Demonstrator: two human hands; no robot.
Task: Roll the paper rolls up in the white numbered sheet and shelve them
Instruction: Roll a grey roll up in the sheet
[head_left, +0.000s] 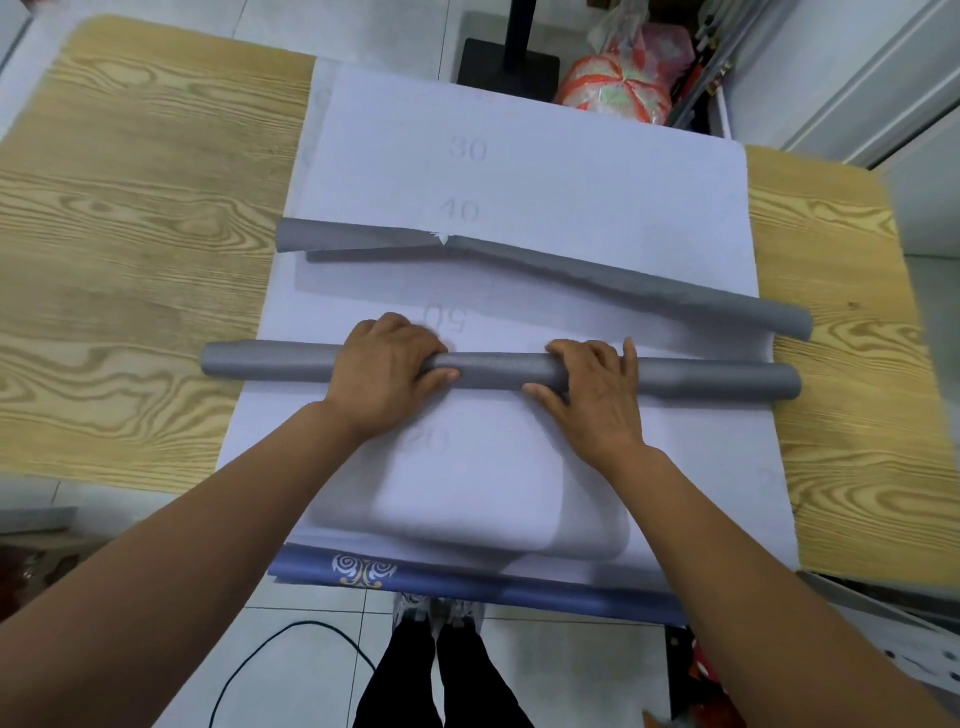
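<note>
Gripping the near grey roll (496, 371) with left hand (384, 374) and right hand (592, 400), fingers curled over it. Lies crosswise on the white numbered sheet (571, 171) covering the table (130, 234). Farther back, a bent grey roll (623, 283).

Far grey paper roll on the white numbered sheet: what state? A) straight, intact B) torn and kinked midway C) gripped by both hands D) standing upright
B: the far grey paper roll shows a ragged white tear and a bend midway along it.
</note>
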